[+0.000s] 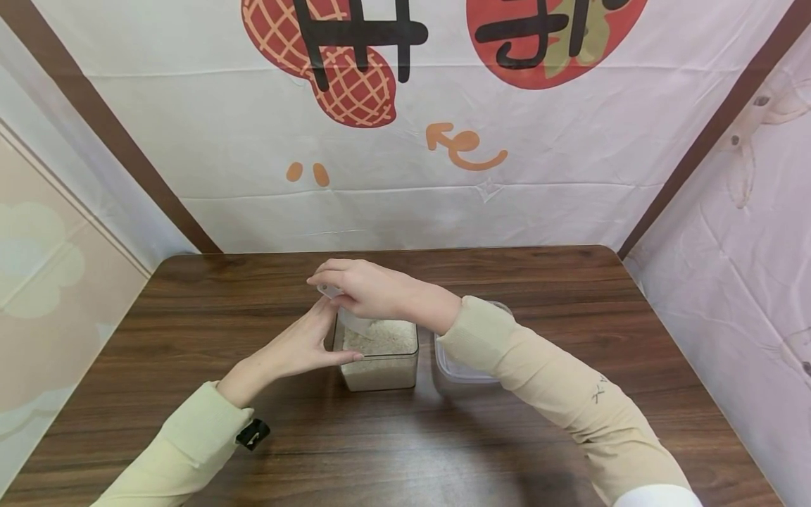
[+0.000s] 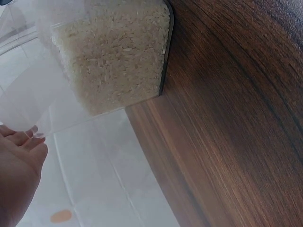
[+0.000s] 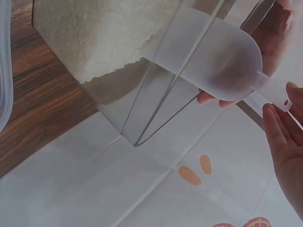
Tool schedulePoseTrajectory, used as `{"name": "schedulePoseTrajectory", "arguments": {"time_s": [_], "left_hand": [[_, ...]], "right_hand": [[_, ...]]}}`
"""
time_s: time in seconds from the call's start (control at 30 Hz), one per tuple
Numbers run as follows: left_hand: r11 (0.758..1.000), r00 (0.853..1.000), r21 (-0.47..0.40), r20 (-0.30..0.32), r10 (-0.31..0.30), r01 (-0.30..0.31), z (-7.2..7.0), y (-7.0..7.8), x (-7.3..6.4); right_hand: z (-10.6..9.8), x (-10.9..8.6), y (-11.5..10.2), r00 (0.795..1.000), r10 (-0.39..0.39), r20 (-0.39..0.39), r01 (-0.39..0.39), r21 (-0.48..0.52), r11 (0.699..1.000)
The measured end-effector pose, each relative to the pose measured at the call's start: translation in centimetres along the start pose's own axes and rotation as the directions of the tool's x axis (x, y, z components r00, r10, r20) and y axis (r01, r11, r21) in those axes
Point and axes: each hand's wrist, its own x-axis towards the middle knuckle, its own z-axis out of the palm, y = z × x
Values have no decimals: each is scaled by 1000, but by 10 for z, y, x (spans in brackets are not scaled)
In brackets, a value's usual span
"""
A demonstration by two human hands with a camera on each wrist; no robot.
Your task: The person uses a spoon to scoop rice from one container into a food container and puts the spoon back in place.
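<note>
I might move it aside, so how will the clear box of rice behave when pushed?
The clear box is probably heavy for its size, given how much rice it holds. Being smooth-walled, it may feel slippery. With flat sides, it would likely slide rather than roll.

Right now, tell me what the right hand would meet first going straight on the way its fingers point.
In the head view, the right hand points leftward and its way looks free over the wooden tabletop, though depth is unclear and the plastic scoop it pinches might catch the left hand.
</note>
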Motion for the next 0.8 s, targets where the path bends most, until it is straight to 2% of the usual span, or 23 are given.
{"name": "schedulePoseTrajectory", "arguments": {"time_s": [0.17,0.43,0.8], "left_hand": [[1000,1000,-10,-5,15,-15,0,-1,0],[1000,1000,-10,-7,29,-29,1,-1,1],[995,995,-17,-27,100,-101,2,-4,4]], "right_hand": [[1,-1,-1,1000,-7,-11,7,13,1000],[1,0,-3,998,12,-58,-13,-20,1000],[-6,-11,-4,991,106,-86,-109,-35,993]]}}
